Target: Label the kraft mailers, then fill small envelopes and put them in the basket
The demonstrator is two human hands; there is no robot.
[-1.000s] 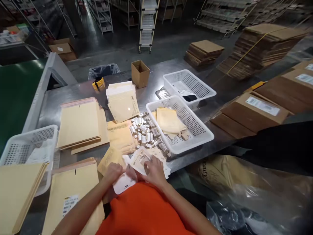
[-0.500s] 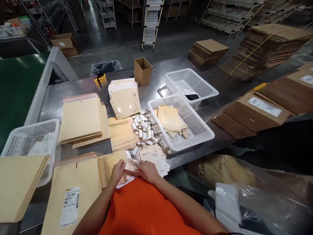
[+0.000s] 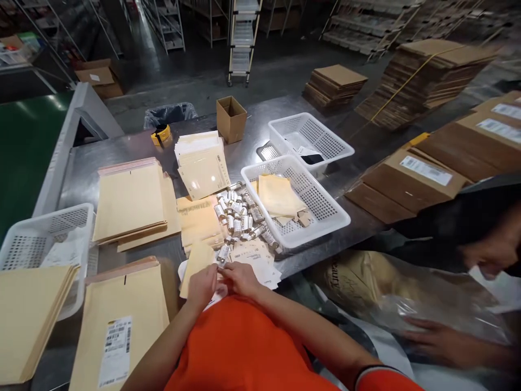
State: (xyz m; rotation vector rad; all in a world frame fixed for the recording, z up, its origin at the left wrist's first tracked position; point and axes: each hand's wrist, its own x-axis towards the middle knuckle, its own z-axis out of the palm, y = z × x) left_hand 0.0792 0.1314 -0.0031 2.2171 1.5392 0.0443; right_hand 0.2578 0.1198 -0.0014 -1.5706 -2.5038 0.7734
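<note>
A small tan padded envelope (image 3: 198,259) stands tilted up in my left hand (image 3: 203,287), whose fingers are closed on its edge. My right hand (image 3: 241,279) is closed right beside it, fingertips meeting those of the left; what they pinch is hidden. Under both hands lies some white and pinkish paper, partly covered. Just beyond the fingers is a pile of small glass vials with white labels (image 3: 238,220). To the right of it are spread printed cards (image 3: 256,263). Flat small padded envelopes (image 3: 199,220) lie left of the vials.
Large padded mailers (image 3: 130,201) are stacked at left, one labelled mailer (image 3: 116,347) nearer. White baskets (image 3: 313,233) stand at right, another basket (image 3: 87,217) at far left. A small carton (image 3: 231,122) stands behind. A co-worker's hands (image 3: 488,255) handle a clear plastic bag (image 3: 391,298).
The small envelope has swung upright in my left hand, and my hands have drawn closer together. The white-and-pink piece between them is now mostly hidden. A co-worker's hands have appeared at right.
</note>
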